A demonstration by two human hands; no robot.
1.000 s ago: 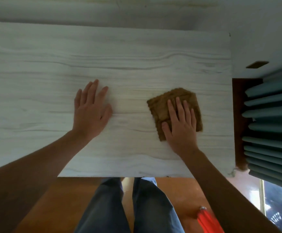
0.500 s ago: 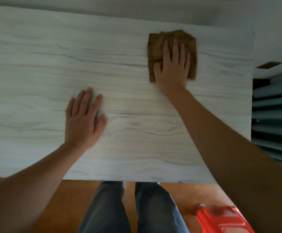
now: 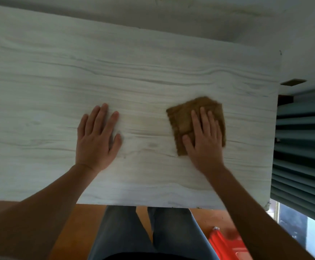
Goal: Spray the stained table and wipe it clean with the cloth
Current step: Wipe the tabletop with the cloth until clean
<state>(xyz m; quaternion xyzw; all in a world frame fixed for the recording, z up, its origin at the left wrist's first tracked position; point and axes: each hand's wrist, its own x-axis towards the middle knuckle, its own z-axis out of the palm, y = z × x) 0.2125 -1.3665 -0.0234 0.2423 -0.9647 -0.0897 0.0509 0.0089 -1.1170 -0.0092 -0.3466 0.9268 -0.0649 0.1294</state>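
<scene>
On the table (image 3: 40,91), right hand (image 3: 204,142) presses flat on the cloth (image 3: 183,117) (brown, folded); left hand (image 3: 96,137) rests spread.

Right hand (image 3: 204,139) flat on the brown cloth (image 3: 183,117) (slightly blurred), left hand (image 3: 96,137) spread flat on the pale wood-grain counter (image 3: 153,72) beside it.

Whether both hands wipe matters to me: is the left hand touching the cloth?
Apart. The head view shows bare table between the left hand and the cloth; only the right hand presses it.
</scene>
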